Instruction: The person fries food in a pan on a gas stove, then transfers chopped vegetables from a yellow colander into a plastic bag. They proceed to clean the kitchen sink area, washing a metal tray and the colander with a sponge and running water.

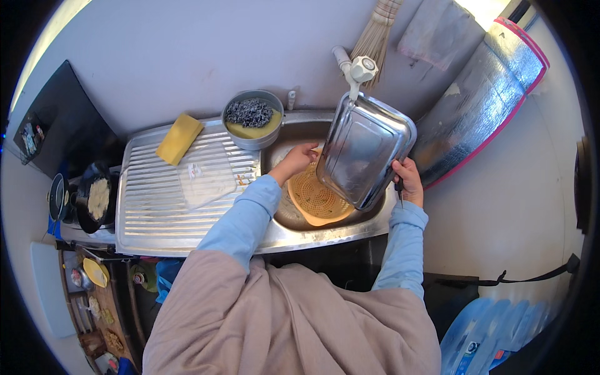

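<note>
My right hand grips the lower right rim of a rectangular stainless-steel tray. A small knife with a black handle is also in that hand, its blade pointing down toward the wrist. Tilted, the tray is under the white plastic tap, above the sink basin. My left hand is near the tray's left edge, fingers partly curled and seemingly holding nothing. Beneath both, an orange plastic colander with a few green bits sits in the steel sink, partly hidden by the tray.
A metal pot with a dark scouring pad stands at the sink's back edge. On the ribbed drainboard lie a yellow sponge and a clear plastic sheet. A wok is at left; a foil-faced panel leans at right.
</note>
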Available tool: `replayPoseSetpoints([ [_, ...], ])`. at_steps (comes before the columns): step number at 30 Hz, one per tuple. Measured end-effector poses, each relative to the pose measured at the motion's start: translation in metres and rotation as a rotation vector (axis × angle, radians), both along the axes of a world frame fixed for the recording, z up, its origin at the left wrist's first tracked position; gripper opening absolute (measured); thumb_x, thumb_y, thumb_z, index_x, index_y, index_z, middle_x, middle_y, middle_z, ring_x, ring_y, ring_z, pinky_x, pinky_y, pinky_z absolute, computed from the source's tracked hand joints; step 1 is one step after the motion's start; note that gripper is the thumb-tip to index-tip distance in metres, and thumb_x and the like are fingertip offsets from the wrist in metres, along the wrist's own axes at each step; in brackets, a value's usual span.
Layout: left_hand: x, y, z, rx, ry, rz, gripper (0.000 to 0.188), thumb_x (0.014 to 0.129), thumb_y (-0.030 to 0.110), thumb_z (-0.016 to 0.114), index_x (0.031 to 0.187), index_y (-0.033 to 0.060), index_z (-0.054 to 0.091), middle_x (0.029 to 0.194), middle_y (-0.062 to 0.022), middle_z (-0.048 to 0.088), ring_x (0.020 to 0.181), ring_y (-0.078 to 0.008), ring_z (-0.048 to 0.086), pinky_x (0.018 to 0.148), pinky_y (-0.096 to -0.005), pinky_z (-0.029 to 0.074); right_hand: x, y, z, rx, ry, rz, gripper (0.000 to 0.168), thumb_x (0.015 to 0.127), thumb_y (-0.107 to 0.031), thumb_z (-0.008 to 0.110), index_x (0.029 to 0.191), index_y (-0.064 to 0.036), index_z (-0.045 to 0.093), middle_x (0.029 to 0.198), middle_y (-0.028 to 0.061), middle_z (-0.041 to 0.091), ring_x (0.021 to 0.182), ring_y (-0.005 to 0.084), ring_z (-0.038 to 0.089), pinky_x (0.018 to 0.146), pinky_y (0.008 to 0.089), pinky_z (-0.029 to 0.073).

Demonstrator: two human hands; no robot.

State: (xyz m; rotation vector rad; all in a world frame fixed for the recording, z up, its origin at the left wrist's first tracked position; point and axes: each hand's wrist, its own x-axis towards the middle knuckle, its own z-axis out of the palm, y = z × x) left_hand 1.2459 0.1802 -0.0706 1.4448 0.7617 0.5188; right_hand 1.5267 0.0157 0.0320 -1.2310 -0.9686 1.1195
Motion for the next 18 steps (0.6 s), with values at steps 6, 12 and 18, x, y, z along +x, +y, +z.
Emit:
replayPoseSetpoints([
  [6,-0.012,-0.013,0.018,-0.007,-0.062,-0.116,0.058,0.084,0.003,0.058,0.137,0.0043,0.034,0.124,-0.0164,0.052,0.115,-0.0232,0.05,0.095,-0.032,0.041,-0.021,-0.022,0.025,0.008,-0.133,-0.051,0.024,0.076,-0.026,0.072,0.084,-0.005,0.062,0.064,-0.0061,0.052,0.051,0.0028,0.039,0.046,0.0185,0.028],
  [12,-0.022,-0.033,0.039,0.17,-0.078,-0.181,0.091,0.069,0.02,0.078,0.141,0.0059,0.025,0.127,-0.0205,0.048,0.118,-0.0285,0.047,0.098,-0.0369,0.039,-0.03,-0.048,0.033,-0.008,-0.372,-0.105,0.018,0.08,-0.022,0.068,0.086,-0.006,0.061,0.069,-0.007,0.052,0.054,0.0027,0.04,0.045,0.0185,0.028],
  [18,-0.032,-0.048,0.057,0.122,-0.065,-0.209,0.099,0.066,0.027,0.08,0.142,0.0063,0.02,0.127,-0.0227,0.047,0.119,-0.0332,0.045,0.098,-0.0385,0.038,-0.099,-0.077,0.103,0.021,-0.569,-0.181,0.024,0.081,-0.019,0.067,0.09,0.002,0.062,0.076,-0.006,0.053,0.068,0.005,0.042,0.062,0.0209,0.032],
])
